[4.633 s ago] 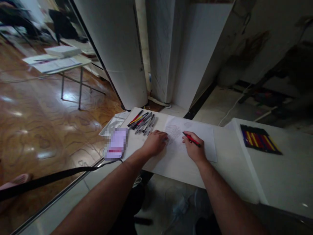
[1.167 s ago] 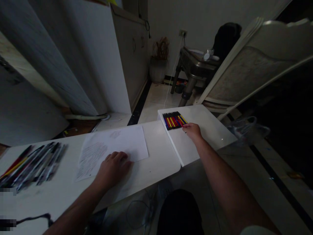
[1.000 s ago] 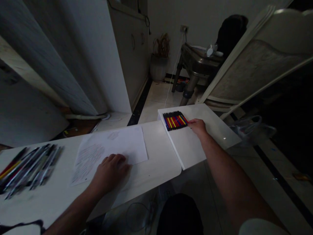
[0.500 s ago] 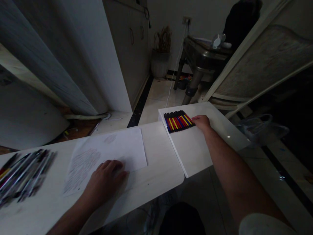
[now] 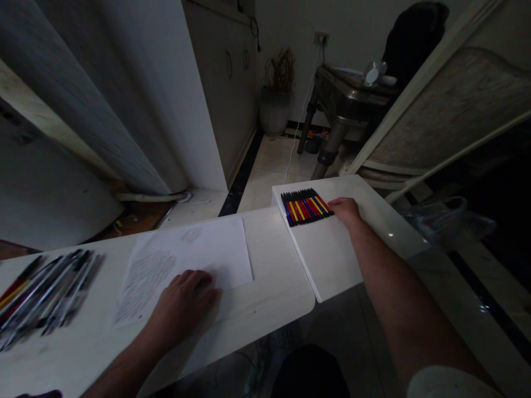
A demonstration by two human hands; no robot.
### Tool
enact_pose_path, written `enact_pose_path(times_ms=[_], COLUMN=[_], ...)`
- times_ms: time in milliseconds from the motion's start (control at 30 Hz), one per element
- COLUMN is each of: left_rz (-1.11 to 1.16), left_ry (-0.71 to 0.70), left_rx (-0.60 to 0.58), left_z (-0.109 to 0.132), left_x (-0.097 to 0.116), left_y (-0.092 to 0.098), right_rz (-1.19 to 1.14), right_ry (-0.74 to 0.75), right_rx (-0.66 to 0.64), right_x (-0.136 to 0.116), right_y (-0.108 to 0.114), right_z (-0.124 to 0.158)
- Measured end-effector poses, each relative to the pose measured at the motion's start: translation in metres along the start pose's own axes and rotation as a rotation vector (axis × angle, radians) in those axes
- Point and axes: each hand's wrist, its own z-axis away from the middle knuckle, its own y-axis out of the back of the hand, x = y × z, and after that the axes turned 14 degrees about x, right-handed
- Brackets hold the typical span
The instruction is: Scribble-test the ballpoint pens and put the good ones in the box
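A row of red, yellow and blue pens with black caps (image 5: 306, 207) lies side by side on the white board at the right. At the row's right end, my right hand (image 5: 345, 209) touches the last pen with its fingertips pressed together. My left hand (image 5: 186, 296) rests on the lower edge of a white sheet of paper (image 5: 226, 243), its fingers curled and the thumb apart, with nothing seen in it. Dense handwriting covers the sheet's left part. At the far left a loose pile of pens (image 5: 50, 293) lies on the white table (image 5: 274, 243).
A dark side table (image 5: 348, 91) and a potted plant (image 5: 276, 105) stand beyond the table. A pale chair back (image 5: 448, 110) rises at the right, with a clear plastic bag (image 5: 452, 221) below it. A small step separates the two white surfaces.
The whole view has shifted slightly, so everything appears a little further right. Both hands keep about the same place beside the pen row and on the paper.
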Motion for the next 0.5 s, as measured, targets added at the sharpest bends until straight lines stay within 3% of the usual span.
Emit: enact_pose_path(times_ms=[333,500], left_rz=[0.041,0.067], left_ry=[0.011,0.035], left_rx=[0.017,0.056], left_z=[0.008,0.013], left_x=[0.015,0.016], left_y=[0.011,0.011], right_rz=[0.053,0.17], right_ry=[-0.033,-0.142], right_rx=[-0.051,-0.025], right_x=[-0.024,-0.027], right_y=[0.022,0.023], right_z=[0.023,0.022])
